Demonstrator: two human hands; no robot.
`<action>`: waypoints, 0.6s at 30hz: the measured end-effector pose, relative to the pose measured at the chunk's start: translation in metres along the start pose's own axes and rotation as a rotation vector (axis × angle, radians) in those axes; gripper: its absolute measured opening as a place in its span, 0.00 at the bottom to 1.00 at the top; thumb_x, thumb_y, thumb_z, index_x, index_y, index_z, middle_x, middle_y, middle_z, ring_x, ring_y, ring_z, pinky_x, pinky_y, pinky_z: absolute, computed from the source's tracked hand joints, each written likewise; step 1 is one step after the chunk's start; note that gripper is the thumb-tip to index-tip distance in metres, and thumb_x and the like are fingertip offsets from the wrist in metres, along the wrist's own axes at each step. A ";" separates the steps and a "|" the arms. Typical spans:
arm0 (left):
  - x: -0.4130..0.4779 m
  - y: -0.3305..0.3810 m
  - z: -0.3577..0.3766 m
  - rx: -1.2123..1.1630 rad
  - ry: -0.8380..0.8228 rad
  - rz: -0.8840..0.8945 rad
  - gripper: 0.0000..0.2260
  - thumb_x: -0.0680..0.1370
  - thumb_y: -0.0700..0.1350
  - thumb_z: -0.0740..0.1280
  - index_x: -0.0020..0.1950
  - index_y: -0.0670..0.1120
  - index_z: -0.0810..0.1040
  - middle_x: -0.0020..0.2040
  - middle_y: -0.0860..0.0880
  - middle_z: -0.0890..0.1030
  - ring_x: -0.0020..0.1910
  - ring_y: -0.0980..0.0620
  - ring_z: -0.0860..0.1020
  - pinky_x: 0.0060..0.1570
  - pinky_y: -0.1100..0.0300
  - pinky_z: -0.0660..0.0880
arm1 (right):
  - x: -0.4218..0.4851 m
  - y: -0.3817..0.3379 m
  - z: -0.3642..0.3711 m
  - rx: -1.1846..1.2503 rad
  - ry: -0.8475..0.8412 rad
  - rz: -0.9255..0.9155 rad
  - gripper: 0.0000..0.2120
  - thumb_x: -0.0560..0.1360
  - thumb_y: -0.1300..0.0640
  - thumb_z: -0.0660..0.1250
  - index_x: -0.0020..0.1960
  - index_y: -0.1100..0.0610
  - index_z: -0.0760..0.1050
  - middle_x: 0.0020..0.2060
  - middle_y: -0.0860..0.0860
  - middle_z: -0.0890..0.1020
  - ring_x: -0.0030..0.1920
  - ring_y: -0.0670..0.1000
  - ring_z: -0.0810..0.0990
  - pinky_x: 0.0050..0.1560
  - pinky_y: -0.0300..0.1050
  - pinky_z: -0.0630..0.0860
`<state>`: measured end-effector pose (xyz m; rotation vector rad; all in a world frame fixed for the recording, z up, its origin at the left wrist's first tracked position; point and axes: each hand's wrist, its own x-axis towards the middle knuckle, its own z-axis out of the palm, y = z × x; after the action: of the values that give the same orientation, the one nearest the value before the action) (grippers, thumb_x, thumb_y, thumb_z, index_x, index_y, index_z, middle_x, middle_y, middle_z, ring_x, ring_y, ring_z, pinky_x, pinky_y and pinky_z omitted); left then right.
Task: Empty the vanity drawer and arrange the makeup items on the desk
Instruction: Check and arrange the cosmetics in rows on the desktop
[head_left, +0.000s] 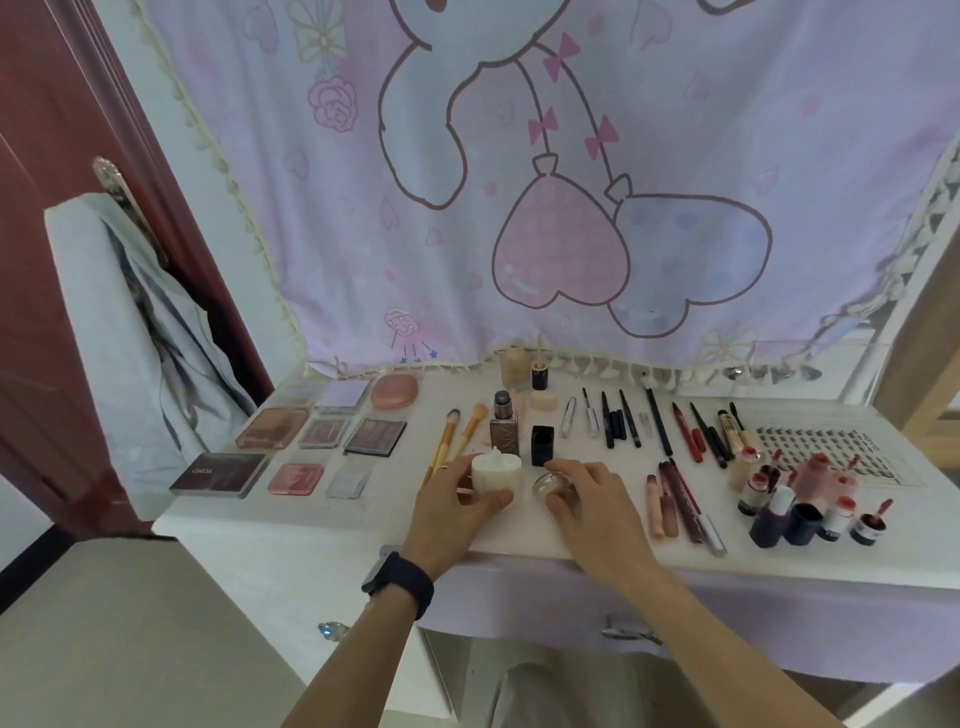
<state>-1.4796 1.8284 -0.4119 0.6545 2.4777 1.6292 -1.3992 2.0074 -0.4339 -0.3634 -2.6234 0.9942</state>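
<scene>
My left hand (457, 506) grips a white round jar (496, 472) standing on the white desk (363, 512), thumb in front and fingers round its left side. My right hand (587, 499) curls over a small clear round lid or jar (551, 483) just to the jar's right. Behind them stand a brown foundation bottle (503, 428) and a black square cap (542, 444). Palettes (270, 428) lie in rows at the left. Pencils and liners (660, 428) are lined up at the right. The lilac drawer front (727, 613) with its handle sits below the desk edge.
Small bottles and nail polishes (795, 506) cluster at the right front, beside a sheet of false lashes (826, 449). Two brushes (457, 434) lie left of the foundation bottle. A cartoon cloth (519, 182) hangs behind the desk. A chair with draped clothing (130, 338) stands at the left.
</scene>
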 end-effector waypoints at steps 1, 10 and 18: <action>0.000 -0.001 0.001 -0.002 0.003 0.004 0.18 0.74 0.48 0.76 0.61 0.58 0.75 0.54 0.59 0.78 0.52 0.63 0.76 0.46 0.76 0.72 | -0.001 0.001 0.001 -0.021 0.013 -0.010 0.19 0.81 0.53 0.64 0.72 0.47 0.69 0.62 0.48 0.74 0.57 0.46 0.66 0.57 0.38 0.63; -0.007 -0.007 0.005 -0.007 0.039 0.037 0.24 0.74 0.43 0.76 0.65 0.56 0.73 0.55 0.58 0.79 0.54 0.61 0.77 0.47 0.77 0.72 | -0.005 0.002 0.005 0.014 0.074 0.023 0.22 0.79 0.50 0.67 0.71 0.50 0.68 0.61 0.45 0.78 0.60 0.46 0.70 0.57 0.39 0.66; -0.002 -0.012 -0.001 0.121 0.012 0.045 0.19 0.75 0.44 0.75 0.61 0.56 0.73 0.53 0.62 0.78 0.54 0.59 0.78 0.50 0.72 0.74 | -0.004 0.005 0.006 -0.029 0.094 0.000 0.17 0.79 0.50 0.67 0.67 0.49 0.75 0.57 0.44 0.80 0.56 0.46 0.67 0.53 0.38 0.63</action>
<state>-1.4820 1.8226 -0.4228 0.7214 2.6056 1.5109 -1.3972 2.0065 -0.4422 -0.4074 -2.5555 0.9166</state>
